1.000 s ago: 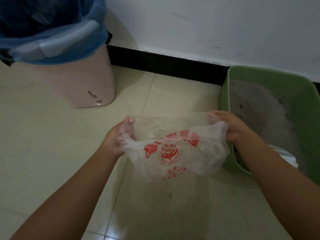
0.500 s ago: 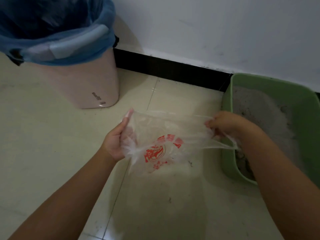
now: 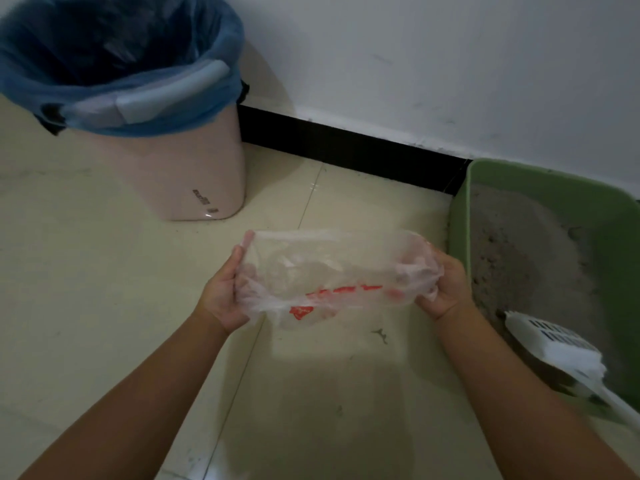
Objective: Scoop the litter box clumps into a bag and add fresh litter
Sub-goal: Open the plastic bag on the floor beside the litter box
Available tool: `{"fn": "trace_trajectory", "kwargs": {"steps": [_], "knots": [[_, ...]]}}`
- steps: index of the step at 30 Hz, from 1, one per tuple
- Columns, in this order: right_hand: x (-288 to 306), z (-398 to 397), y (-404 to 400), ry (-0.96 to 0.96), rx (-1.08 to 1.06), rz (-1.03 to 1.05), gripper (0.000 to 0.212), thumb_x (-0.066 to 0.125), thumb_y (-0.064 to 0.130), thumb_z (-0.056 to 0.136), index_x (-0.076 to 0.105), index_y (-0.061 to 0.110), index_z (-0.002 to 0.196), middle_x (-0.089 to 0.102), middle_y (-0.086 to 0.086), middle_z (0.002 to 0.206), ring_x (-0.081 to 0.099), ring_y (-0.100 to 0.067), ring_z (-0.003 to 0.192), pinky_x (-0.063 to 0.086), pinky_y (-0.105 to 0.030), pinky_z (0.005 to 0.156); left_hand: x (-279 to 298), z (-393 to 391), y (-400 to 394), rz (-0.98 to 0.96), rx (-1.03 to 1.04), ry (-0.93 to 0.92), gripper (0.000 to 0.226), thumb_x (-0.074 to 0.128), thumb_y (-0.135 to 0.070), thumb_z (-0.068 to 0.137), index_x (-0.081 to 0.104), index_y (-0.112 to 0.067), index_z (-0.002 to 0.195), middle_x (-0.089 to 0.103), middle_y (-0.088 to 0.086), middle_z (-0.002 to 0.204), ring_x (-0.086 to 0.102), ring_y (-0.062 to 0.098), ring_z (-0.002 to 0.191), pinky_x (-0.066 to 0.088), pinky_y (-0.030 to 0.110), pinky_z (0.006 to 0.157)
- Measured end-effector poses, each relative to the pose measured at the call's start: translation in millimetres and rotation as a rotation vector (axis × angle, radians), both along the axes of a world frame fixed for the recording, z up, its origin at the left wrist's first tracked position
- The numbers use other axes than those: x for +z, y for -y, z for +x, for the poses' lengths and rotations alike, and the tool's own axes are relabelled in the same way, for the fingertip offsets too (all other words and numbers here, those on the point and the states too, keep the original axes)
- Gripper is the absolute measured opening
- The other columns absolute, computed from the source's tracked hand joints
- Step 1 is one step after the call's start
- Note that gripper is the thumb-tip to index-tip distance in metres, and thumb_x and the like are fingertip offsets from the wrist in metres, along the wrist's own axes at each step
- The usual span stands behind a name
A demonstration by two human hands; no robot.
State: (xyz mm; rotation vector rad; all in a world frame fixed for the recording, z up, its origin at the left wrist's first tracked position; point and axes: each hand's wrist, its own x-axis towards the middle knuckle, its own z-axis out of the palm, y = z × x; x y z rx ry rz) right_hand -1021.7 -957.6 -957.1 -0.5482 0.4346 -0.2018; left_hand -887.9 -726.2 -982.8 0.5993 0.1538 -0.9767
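Note:
A thin clear plastic bag [image 3: 322,268] with red print is stretched wide between my hands above the tiled floor. My left hand [image 3: 221,292] grips its left edge and my right hand [image 3: 443,289] grips its bunched right edge, with the bag's mouth pulled apart. The green litter box [image 3: 460,216] sits just right of my right hand, filled with grey litter [image 3: 512,244] that holds a few clumps. A white slotted scoop [image 3: 554,344] lies in the box's near end, its handle over the rim.
A pink bin [image 3: 173,174] with a blue liner stands at the back left by the white wall and black skirting [image 3: 346,147]. Small specks of debris [image 3: 381,334] lie on the beige tiles below the bag.
My hands have spread the bag's mouth wider and turned it more flat, so less of the red print shows. The view has shifted and the scoop is visible again.

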Motion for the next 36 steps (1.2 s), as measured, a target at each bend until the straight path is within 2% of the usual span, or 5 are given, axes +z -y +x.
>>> {"fn": "trace_trajectory", "kwargs": {"steps": [9,14,22,30,36], "knots": [[-26,-10,32,-0.283,0.052,-0.074,0.028,0.089,0.026,0.042,0.064,0.013,0.048,0.051,-0.004,0.04,0.049,-0.019,0.043,0.046,-0.028,0.054,-11,16,-18,0.362,-0.166,0.017,0.02,0.064,-0.026,0.078,0.07,-0.007,0.08,0.051,0.0,0.042,0.048,0.006,0.029,0.033,0.009,0.03],[-22,-8,15,-0.534,-0.047,-0.122,0.02,0.056,0.023,0.086,0.062,0.004,0.083,0.063,-0.013,0.077,0.062,-0.025,0.067,0.056,-0.028,0.05,-8,-13,-4,1.235,-0.393,0.967,0.075,0.052,-0.056,0.077,0.045,-0.008,0.135,0.05,0.015,0.133,0.048,0.026,0.122,0.036,0.03,0.1],[-1,6,1,-0.683,-0.158,-0.277,0.034,0.035,0.023,0.101,0.057,-0.001,0.09,0.056,-0.011,0.081,0.056,-0.025,0.072,0.056,-0.028,0.064,-1,-39,31,1.594,-0.685,1.773,0.068,0.044,-0.054,0.09,0.031,-0.013,0.142,0.021,0.005,0.151,0.02,0.022,0.138,0.022,0.034,0.111],[22,-6,-8,0.012,0.058,-2.383,0.044,0.046,0.04,0.084,0.055,0.006,0.11,0.066,-0.018,0.102,0.052,-0.022,0.103,0.041,-0.03,0.09,-1,-22,43,1.587,-0.486,1.548,0.031,0.033,-0.017,0.097,0.058,0.002,0.096,0.059,0.017,0.09,0.05,0.026,0.078,0.034,0.029,0.064],[6,-10,-25,-0.195,0.969,-2.57,0.073,0.088,0.029,0.044,0.066,0.023,0.114,0.068,-0.001,0.084,0.063,-0.02,0.078,0.049,-0.024,0.068,3,-27,44,1.464,-0.51,1.496,0.023,0.034,-0.016,0.096,0.044,-0.007,0.077,0.047,0.005,0.07,0.045,0.022,0.072,0.03,0.027,0.062]]}}
